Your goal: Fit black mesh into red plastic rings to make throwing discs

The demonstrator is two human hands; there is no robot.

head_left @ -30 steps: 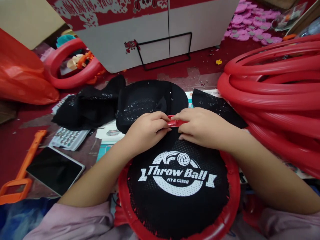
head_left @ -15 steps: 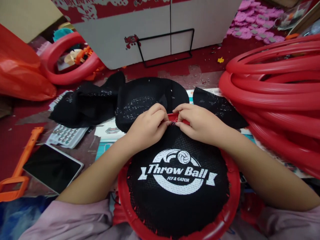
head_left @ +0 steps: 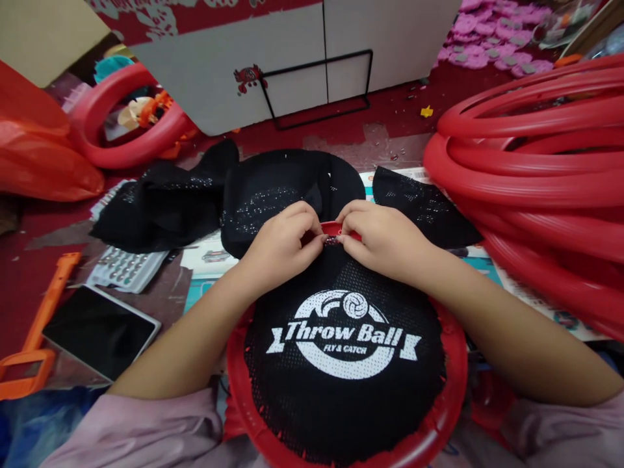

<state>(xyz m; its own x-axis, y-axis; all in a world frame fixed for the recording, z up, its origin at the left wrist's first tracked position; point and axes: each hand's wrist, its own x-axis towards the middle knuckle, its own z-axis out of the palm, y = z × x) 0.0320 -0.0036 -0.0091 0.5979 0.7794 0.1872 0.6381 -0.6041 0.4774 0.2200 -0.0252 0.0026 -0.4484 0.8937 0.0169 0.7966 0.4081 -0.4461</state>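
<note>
A round black mesh fabric (head_left: 341,409) printed "Throw Ball" in white lies within a red plastic ring (head_left: 451,396) in front of my body. My left hand (head_left: 287,240) pinches the fabric's far edge at the ring's inner rim. Close beside it, my right hand (head_left: 377,237) pinches the same edge, thumb and fingertips pressed together. Between my fingertips a short piece of red rim shows. Around most of the near rim the fabric edge meets the ring. More black mesh pieces (head_left: 277,188) lie just beyond my hands.
Stacked red rings (head_left: 526,182) stand at the right. On the left are a phone or tablet (head_left: 100,331), an orange plastic handle (head_left: 36,338), a calculator-like keypad (head_left: 127,268) and an orange bag (head_left: 39,143). A white box (head_left: 292,71) with a black wire stand (head_left: 319,64) is behind.
My fingertips have shifted slightly at the far edge, and a little more red rim shows between them. The whole view has moved slightly; the ring stays in place.
</note>
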